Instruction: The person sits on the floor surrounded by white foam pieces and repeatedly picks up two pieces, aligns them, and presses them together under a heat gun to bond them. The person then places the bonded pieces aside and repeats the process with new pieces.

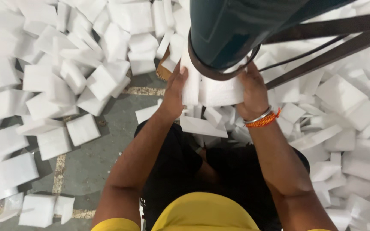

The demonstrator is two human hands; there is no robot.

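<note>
Floor: grey concrete floor (108, 141) with worn pale painted lines, seen from above.
Litter: loose white foam blocks (56, 77) heaped over the top left, left and right of the view, mostly flat rectangular pieces, overlapping at random angles.
Machine: dark teal cylinder (232, 30) coming in from the top centre, with a dark band round its lower rim; dark metal bars (322, 55) and a thin black cable run off to the right.
Work piece: white foam slab (213, 90) sits right under the cylinder's rim, touching it, between both hands.
Left hand: left hand (175, 87) pressed on the slab's left edge, fingers curled round it, gripping.
Right hand: right hand (253, 92) clamped on the slab's right side, fingers tucked up under the cylinder rim, partly hidden.
Wrist: silver bangle and orange thread band (263, 119) on the right wrist.
Hands relative: apart, one on each side of the same slab.
Body: yellow shirt (202, 211) at bottom edge, dark trousers below the arms.
Other: brown cardboard-like bit (163, 68) just left of the left hand, half buried in foam.
</note>
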